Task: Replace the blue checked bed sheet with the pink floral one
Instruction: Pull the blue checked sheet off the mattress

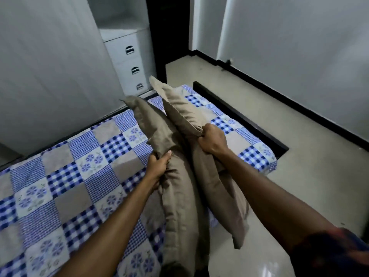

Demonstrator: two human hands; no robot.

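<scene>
The blue checked sheet [65, 176] lies spread flat on the bed, covering the mattress from the lower left of the view to the far corner near the drawer unit [129, 62]. Its visible stretch runs diagonally, lower left to upper right. The pattern is a patchwork of checked, flowered and plain grey squares.

Two tan pillows are held above the sheet, one per hand.
- The left pillow [179, 196] has its long axis running away from the person, far end pointing at the drawer unit. The left hand [157, 166] grips its bunched edge, fingers curled round the fabric.
- The right pillow [183, 110] lies roughly parallel and just beside it, far corner raised. The right hand [212, 139] clenches its edge in a fist.

The drawer unit shows three metal handles. A dark bed frame [239, 114] borders the mattress; a pale floor [299, 156] lies beyond.
</scene>
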